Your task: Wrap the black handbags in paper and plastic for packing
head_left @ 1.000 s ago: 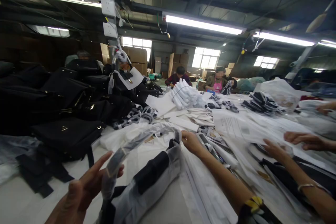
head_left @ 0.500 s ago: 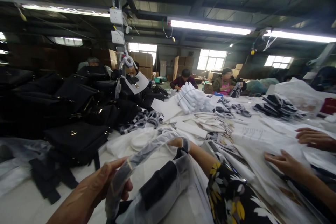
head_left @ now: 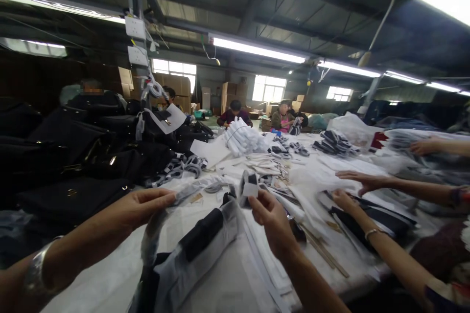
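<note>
My left hand [head_left: 141, 207] pinches one end of a plastic-wrapped strap [head_left: 191, 191] over the white table [head_left: 110, 279]. At centre, my right hand [head_left: 270, 217] grips the strap's other, folded end [head_left: 248, 187], held up in its fingers. Below both hands lies a black bag in a clear plastic cover [head_left: 198, 244].
A heap of black bags [head_left: 84, 151] fills the left side. White rolls [head_left: 244, 139], paper sheets and bundled straps [head_left: 336, 142] cover the table beyond. A co-worker's hands [head_left: 362, 182] reach in from the right. Other people sit at the far end.
My left hand has risen and moved toward the strap's left end. My right hand has drawn back and lifted the folded end. The view swung right.
</note>
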The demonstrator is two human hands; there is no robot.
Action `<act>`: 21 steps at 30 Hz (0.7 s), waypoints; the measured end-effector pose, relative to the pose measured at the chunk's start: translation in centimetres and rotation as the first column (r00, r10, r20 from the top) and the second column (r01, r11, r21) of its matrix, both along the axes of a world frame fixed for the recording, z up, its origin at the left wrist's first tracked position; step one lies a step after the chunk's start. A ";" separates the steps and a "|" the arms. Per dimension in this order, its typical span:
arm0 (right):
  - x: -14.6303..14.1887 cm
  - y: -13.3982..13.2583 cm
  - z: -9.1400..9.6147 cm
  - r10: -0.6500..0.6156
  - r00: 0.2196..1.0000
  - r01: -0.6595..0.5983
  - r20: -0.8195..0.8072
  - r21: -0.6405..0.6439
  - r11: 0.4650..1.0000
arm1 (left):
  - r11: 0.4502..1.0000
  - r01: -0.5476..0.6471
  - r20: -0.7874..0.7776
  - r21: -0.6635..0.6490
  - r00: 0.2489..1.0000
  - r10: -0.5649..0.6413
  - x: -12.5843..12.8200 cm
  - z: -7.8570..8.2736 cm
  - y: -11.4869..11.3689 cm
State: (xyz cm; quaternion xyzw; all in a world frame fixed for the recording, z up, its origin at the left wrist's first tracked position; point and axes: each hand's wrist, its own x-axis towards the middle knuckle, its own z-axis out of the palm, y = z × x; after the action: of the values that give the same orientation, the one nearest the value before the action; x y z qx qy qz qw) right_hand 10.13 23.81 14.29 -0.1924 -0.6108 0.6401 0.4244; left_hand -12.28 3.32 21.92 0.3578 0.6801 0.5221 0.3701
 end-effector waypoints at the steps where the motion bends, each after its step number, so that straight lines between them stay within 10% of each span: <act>1: -0.1 -2.0 -0.6 0.058 0.998 -0.059 -0.007 -0.049 0.997 | 0.999 0.035 0.015 -0.008 0.999 -0.035 0.1 0.0 0.0; 8: -5.7 -10.5 -0.5 0.295 0.943 -0.327 -0.152 -0.266 0.907 | 0.995 0.034 -0.135 0.096 0.991 -0.021 2.6 0.7 -0.2; 21: -6.1 -11.8 1.7 0.242 0.955 -0.261 -0.173 -0.098 0.960 | 0.998 0.054 -0.181 -0.015 0.982 -0.056 3.6 1.4 -0.3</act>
State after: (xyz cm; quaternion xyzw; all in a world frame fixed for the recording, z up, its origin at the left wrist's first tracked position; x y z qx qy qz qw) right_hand 4.02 12.03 15.95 -0.0862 -0.5549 0.7379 0.3744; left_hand -8.70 3.02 23.34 0.4207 0.7034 0.4736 0.3224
